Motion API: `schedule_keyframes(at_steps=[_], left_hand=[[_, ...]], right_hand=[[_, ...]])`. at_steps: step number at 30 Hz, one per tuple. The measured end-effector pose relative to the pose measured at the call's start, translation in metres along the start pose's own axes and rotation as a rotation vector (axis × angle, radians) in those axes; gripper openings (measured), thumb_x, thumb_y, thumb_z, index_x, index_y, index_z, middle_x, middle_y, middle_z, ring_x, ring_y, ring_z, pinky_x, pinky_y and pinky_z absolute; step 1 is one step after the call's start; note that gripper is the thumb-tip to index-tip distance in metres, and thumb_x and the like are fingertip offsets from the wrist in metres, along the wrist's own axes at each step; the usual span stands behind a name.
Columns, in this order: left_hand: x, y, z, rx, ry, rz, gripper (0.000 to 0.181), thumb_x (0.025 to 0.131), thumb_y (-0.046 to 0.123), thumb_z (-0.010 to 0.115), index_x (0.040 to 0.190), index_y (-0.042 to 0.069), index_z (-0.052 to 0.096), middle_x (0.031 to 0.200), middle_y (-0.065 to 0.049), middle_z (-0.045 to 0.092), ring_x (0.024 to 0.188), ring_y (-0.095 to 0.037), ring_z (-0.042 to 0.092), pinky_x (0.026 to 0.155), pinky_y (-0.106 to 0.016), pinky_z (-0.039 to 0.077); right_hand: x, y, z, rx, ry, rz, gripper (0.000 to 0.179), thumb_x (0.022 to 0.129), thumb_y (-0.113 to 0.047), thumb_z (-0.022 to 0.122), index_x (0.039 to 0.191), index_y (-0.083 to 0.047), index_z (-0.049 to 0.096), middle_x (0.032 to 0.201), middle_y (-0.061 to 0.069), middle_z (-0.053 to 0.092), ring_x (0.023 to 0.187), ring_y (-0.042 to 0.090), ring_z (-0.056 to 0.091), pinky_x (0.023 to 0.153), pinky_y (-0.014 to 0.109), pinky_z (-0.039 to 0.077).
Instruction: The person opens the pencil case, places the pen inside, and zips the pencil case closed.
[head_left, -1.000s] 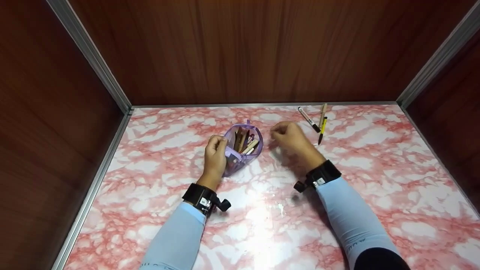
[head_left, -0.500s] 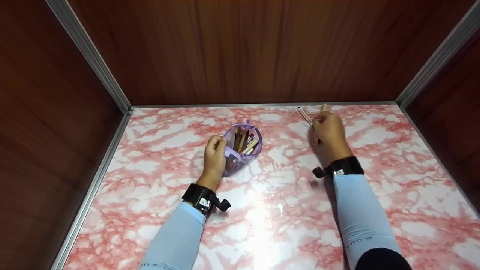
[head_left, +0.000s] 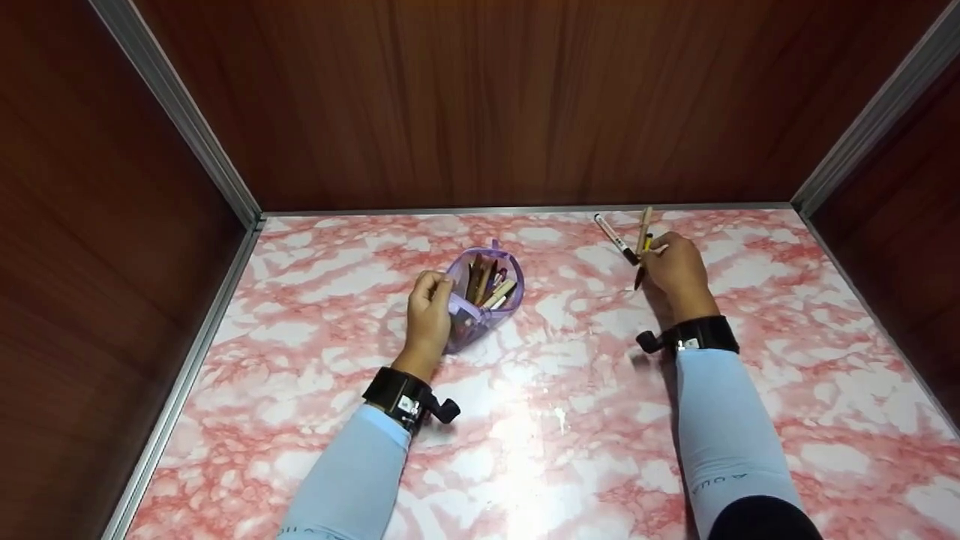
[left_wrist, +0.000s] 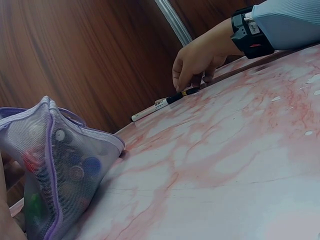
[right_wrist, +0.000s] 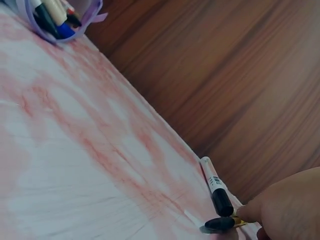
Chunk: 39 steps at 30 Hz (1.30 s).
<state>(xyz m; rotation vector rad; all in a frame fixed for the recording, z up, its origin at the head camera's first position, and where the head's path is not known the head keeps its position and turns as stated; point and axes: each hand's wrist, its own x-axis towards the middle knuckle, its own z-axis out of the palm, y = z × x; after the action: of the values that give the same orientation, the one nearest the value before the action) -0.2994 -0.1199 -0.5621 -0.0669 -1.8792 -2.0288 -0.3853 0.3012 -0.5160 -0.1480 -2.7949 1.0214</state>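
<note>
My left hand (head_left: 429, 315) grips the near left edge of a purple mesh pencil case (head_left: 463, 337). The case stands unzipped, with several pens and markers (head_left: 501, 292) inside it; its see-through wall (left_wrist: 75, 175) fills the lower left of the left wrist view. Over at the back right, my right hand (head_left: 679, 274) pinches a yellow pen (head_left: 648, 241) with a black end, low at the tabletop. Its fingers hide the middle of that pen. Close by lie a white marker with a black cap (head_left: 615, 238) and a beige pen (head_left: 645, 221).
The tabletop (head_left: 570, 465) has a red and white marbled surface. A brown wood-grain panel (head_left: 480, 105) rises at its back edge, with more panels and metal corner strips (head_left: 184, 112) at the sides.
My right hand has moved from beside the pencil case out to the right and taken the yellow pen between its fingers. The left hand and the case have stayed in place.
</note>
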Motion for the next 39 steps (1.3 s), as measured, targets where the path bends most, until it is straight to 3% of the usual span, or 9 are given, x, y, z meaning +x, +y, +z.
schedule_keyframes(at_steps=[9,15,18,23,27,39], left_hand=[[-0.001,0.002,-0.001,-0.003,-0.002,-0.015,0.018,0.112,0.009,0.060,0.096,0.003,0.066,0.099,0.002,0.057,0.095,-0.015,0.056,0.087,-0.025,0.049],[-0.001,0.003,0.002,0.007,-0.008,-0.006,0.020,0.113,0.012,0.061,0.096,0.003,0.065,0.097,0.004,0.054,0.093,-0.015,0.054,0.086,-0.026,0.047],[0.000,0.002,0.004,0.006,-0.010,0.007,0.019,0.112,0.009,0.061,0.096,0.001,0.065,0.096,0.004,0.054,0.095,-0.014,0.054,0.088,-0.026,0.046],[0.000,0.001,0.005,0.016,0.001,0.014,0.019,0.112,0.008,0.061,0.096,-0.001,0.066,0.097,0.004,0.056,0.095,-0.014,0.055,0.089,-0.026,0.047],[0.000,0.002,0.004,0.022,0.011,0.000,0.019,0.112,0.011,0.062,0.097,0.000,0.067,0.099,0.004,0.058,0.095,-0.014,0.056,0.088,-0.025,0.048],[0.000,0.003,0.000,0.031,-0.001,-0.032,0.021,0.113,0.015,0.062,0.095,0.008,0.067,0.101,0.004,0.057,0.096,-0.015,0.056,0.089,-0.027,0.049]], right_hand=[[0.001,-0.001,-0.002,-0.040,-0.079,-0.037,0.037,0.105,-0.015,0.064,0.137,0.001,0.073,0.122,0.033,0.077,0.112,0.049,0.071,0.102,0.063,0.056],[0.001,0.001,-0.008,-0.065,-0.134,-0.002,0.035,0.109,-0.019,0.055,0.127,0.002,0.076,0.131,0.034,0.074,0.125,0.053,0.068,0.113,0.068,0.052],[0.000,0.004,-0.011,-0.091,-0.147,0.008,0.036,0.110,-0.021,0.052,0.119,0.003,0.077,0.126,0.033,0.075,0.121,0.052,0.069,0.112,0.067,0.052],[-0.002,0.004,-0.012,-0.121,-0.149,-0.001,0.032,0.112,-0.024,0.058,0.110,0.003,0.075,0.116,0.032,0.075,0.110,0.050,0.070,0.102,0.065,0.055],[-0.003,0.003,-0.012,-0.142,-0.146,0.001,0.030,0.112,-0.025,0.061,0.111,0.003,0.073,0.116,0.032,0.075,0.109,0.051,0.070,0.100,0.066,0.055],[-0.002,0.002,-0.016,-0.188,-0.180,0.037,0.034,0.111,-0.024,0.051,0.118,0.003,0.071,0.125,0.035,0.073,0.115,0.055,0.070,0.099,0.067,0.055]])
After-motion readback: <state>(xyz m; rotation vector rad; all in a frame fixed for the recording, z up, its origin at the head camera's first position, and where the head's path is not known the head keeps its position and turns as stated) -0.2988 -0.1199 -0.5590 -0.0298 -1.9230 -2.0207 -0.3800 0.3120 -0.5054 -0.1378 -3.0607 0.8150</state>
